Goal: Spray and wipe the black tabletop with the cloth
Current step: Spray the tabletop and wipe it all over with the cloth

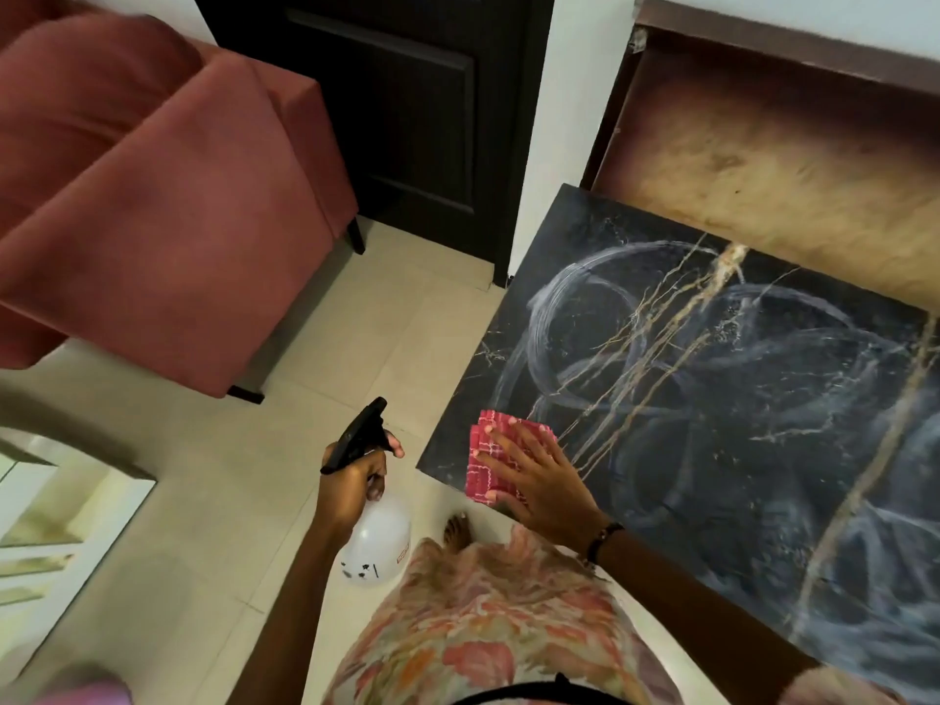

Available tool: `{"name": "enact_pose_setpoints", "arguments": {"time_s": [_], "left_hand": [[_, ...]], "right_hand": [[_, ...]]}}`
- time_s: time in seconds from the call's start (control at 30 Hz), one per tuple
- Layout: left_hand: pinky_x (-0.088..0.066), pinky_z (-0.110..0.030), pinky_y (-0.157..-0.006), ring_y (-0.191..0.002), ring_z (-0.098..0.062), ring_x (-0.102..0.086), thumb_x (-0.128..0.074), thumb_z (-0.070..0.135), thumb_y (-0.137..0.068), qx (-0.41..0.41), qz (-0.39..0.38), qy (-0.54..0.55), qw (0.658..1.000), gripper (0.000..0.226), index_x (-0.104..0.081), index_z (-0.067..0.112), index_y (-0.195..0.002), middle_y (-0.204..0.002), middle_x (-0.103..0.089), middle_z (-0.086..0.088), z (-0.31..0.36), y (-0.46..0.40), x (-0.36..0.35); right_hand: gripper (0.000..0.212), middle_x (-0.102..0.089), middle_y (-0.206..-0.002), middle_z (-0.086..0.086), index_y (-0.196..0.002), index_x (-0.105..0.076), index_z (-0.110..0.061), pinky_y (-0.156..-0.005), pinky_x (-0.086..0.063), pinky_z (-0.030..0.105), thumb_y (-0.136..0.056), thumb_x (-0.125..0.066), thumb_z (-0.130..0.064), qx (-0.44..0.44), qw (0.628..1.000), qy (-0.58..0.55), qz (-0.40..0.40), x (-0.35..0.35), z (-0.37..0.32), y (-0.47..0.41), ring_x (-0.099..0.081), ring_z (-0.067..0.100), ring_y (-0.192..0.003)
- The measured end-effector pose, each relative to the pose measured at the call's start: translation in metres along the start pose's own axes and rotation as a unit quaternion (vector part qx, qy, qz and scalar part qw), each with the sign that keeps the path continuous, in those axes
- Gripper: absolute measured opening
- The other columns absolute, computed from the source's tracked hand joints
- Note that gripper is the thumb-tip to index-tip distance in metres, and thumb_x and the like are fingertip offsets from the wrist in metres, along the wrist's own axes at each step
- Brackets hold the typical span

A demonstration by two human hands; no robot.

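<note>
The black marbled tabletop [737,399] with gold veins fills the right side and carries curved wet wipe streaks. A pink checked cloth [491,450] lies on its near left corner, partly over the edge. My right hand [539,480] presses flat on the cloth with fingers spread. My left hand [356,480] grips the neck of a white spray bottle [376,547] with a black trigger head, held over the floor left of the table, nozzle pointing up and away.
A red upholstered sofa [152,195] stands at the left, a dark door [407,104] behind it. A brown panel [763,160] leans behind the table. Pale floor tiles [305,399] lie between sofa and table. A glass-topped surface [56,511] sits at the lower left.
</note>
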State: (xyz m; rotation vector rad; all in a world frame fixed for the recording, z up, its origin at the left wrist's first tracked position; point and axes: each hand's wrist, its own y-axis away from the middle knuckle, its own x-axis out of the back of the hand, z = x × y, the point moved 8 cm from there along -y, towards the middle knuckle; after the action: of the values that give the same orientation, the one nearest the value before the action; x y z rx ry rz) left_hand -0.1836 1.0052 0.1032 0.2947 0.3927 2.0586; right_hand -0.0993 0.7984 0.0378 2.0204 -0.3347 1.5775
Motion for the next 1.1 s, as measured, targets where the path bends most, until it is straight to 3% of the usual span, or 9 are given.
{"name": "enact_pose_setpoints", "arguments": {"time_s": [0.17, 0.33, 0.43, 0.57, 0.67, 0.73, 0.83, 0.93, 1.1], "left_hand": [[-0.028, -0.020, -0.040, -0.035, -0.012, -0.026, -0.035, -0.018, -0.074, 0.007, 0.012, 0.006, 1.000, 0.053, -0.052, -0.002, -0.122, -0.082, -0.061, -0.011, -0.004, -0.004, 0.014], [-0.029, -0.021, -0.040, -0.036, -0.011, -0.026, -0.034, -0.021, -0.076, 0.009, 0.004, 0.006, 1.000, 0.056, -0.052, 0.000, -0.124, -0.081, -0.060, -0.011, -0.002, -0.008, 0.016], [-0.029, -0.021, -0.040, -0.036, -0.011, -0.027, -0.043, -0.007, -0.068, 0.009, -0.007, 0.011, 1.000, 0.050, -0.060, 0.006, -0.114, -0.080, -0.063, -0.006, 0.001, -0.011, 0.015], [-0.027, -0.021, -0.042, -0.034, -0.012, -0.028, -0.044, 0.000, -0.060, 0.013, -0.012, 0.034, 0.999, 0.030, -0.062, 0.006, -0.083, -0.075, -0.065, 0.001, 0.008, -0.016, 0.012], [-0.028, -0.020, -0.040, -0.033, -0.012, -0.027, -0.043, -0.003, -0.061, 0.003, -0.018, 0.039, 0.999, 0.046, -0.067, 0.019, -0.094, -0.077, -0.064, -0.005, 0.014, -0.021, 0.007], [-0.028, -0.020, -0.039, -0.034, -0.013, -0.027, -0.042, -0.004, -0.062, 0.001, -0.023, 0.030, 0.999, 0.057, -0.064, 0.023, -0.107, -0.078, -0.063, -0.009, 0.017, -0.025, 0.004], [-0.028, -0.021, -0.040, -0.034, -0.012, -0.027, -0.042, -0.004, -0.062, -0.003, -0.035, 0.031, 0.999, 0.053, -0.068, 0.029, -0.095, -0.079, -0.063, -0.008, 0.024, -0.029, -0.001], [-0.028, -0.023, -0.042, -0.034, -0.012, -0.028, -0.043, -0.002, -0.062, -0.007, -0.048, 0.018, 0.999, 0.039, -0.067, 0.017, -0.086, -0.078, -0.065, -0.004, 0.029, -0.034, -0.006], [-0.032, -0.020, -0.040, -0.033, -0.010, -0.032, -0.042, 0.000, -0.064, -0.021, -0.061, -0.010, 0.998, 0.051, -0.069, 0.041, -0.079, -0.078, -0.068, 0.002, 0.042, -0.040, -0.014]], "right_hand": [[0.053, -0.038, -0.150, 0.007, -0.137, -0.045, -0.031, -0.108, -0.026, 0.065, -0.091, -0.036, -0.057, -0.070, 0.997, -0.027, -0.035, -0.009, -0.010, -0.046, -0.031, 0.035, -0.139], [0.057, -0.030, -0.154, 0.006, -0.145, -0.032, -0.032, -0.113, -0.009, 0.060, -0.095, -0.029, -0.060, 0.032, 0.999, 0.022, -0.032, -0.019, -0.043, -0.044, -0.023, 0.035, -0.143], [0.056, -0.024, -0.156, 0.001, -0.148, -0.022, -0.037, -0.113, -0.011, 0.055, -0.098, -0.025, -0.060, 0.098, 0.993, 0.056, -0.026, -0.031, -0.015, -0.004, -0.017, 0.032, -0.145], [0.056, -0.025, -0.156, 0.002, -0.148, -0.020, -0.038, -0.113, -0.013, 0.056, -0.097, -0.023, -0.059, 0.027, 0.998, 0.054, -0.015, -0.019, 0.035, -0.008, -0.017, 0.032, -0.145], [0.059, -0.024, -0.157, 0.004, -0.148, -0.023, -0.036, -0.111, -0.017, 0.062, -0.095, -0.023, -0.063, -0.053, 0.998, 0.010, -0.020, -0.006, 0.028, -0.049, -0.014, 0.034, -0.145], [0.060, -0.024, -0.157, 0.003, -0.148, -0.022, -0.037, -0.110, -0.019, 0.066, -0.093, -0.029, -0.063, -0.046, 0.999, 0.000, -0.024, -0.006, 0.002, -0.069, -0.017, 0.037, -0.143], [0.057, -0.034, -0.153, 0.003, -0.145, -0.029, -0.037, -0.109, -0.020, 0.066, -0.094, -0.028, -0.062, 0.033, 0.999, 0.015, -0.028, -0.019, -0.034, -0.060, -0.027, 0.037, -0.140], [0.055, -0.031, -0.154, 0.001, -0.146, -0.024, -0.040, -0.112, -0.020, 0.061, -0.096, -0.026, -0.061, 0.108, 0.993, 0.047, -0.029, -0.029, -0.028, -0.024, -0.025, 0.034, -0.142], [0.055, -0.027, -0.155, 0.002, -0.146, -0.024, -0.040, -0.112, -0.016, 0.057, -0.096, -0.023, -0.062, 0.058, 0.996, 0.068, -0.010, -0.015, 0.043, -0.009, -0.024, 0.033, -0.142]]}}
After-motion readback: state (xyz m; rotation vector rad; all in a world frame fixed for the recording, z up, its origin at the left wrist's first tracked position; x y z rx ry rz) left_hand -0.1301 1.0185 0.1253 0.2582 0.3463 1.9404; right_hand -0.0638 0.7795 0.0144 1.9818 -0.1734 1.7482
